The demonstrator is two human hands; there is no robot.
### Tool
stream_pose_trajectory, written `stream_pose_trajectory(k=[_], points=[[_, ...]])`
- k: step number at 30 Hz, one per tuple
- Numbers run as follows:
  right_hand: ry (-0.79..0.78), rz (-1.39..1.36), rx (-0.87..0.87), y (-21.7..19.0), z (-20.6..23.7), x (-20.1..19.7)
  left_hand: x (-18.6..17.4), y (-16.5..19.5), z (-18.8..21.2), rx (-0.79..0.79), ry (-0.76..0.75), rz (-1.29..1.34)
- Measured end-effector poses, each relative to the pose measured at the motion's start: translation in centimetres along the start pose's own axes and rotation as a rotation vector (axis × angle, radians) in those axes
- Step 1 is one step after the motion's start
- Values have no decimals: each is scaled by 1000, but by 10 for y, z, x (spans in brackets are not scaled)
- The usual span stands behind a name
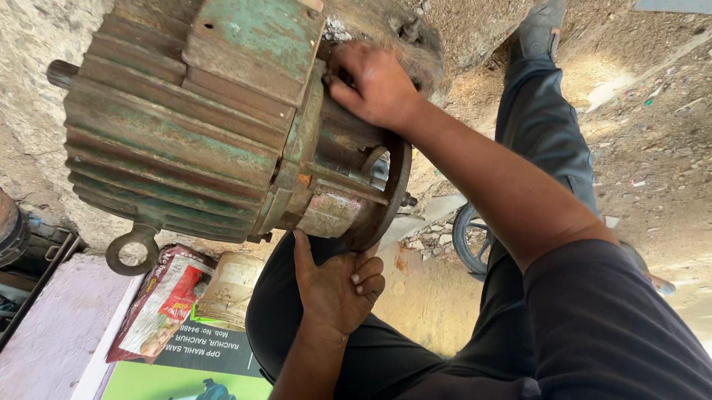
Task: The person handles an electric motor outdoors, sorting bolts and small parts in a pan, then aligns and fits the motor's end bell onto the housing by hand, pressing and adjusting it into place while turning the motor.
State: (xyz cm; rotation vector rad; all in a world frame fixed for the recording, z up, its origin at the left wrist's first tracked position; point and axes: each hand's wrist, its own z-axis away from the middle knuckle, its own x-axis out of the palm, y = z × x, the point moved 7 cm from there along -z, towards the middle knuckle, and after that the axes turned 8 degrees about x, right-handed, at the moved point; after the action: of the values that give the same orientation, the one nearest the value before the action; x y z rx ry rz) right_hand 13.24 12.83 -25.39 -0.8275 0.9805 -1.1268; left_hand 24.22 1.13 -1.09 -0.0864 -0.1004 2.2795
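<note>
Head view: right hand [376, 84] clamps fingers on rusty green motor [203, 122] at its end housing; left hand [337, 286] cups open beneath flange [390, 194], apparently steadying the weight.

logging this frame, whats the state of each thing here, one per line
motor: lying on its side, green paint worn and rusted, shaft end bare
terminal box: cover on
round flange: on the motor's end, rusty
lifting eye: empty, nothing hooked in it
left hand: cupped against the flange's edge
right hand: grip closed on the motor's end housing
printed packet: crumpled, lying flat
</note>
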Motion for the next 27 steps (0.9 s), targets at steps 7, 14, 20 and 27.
stream_pose_trajectory(k=[7,14,20,27], points=[[-138,-777,480,41,-3,36,1,0,1,3,24,-19],[-27,-56,23,14,-3,17,2,1,1,-9,-12,-5],[-235,-1077,721,45,3,49,-1,1,1,-19,-21,27],[-198,-688,375,32,-5,32,-2,2,0,-5,-21,7]])
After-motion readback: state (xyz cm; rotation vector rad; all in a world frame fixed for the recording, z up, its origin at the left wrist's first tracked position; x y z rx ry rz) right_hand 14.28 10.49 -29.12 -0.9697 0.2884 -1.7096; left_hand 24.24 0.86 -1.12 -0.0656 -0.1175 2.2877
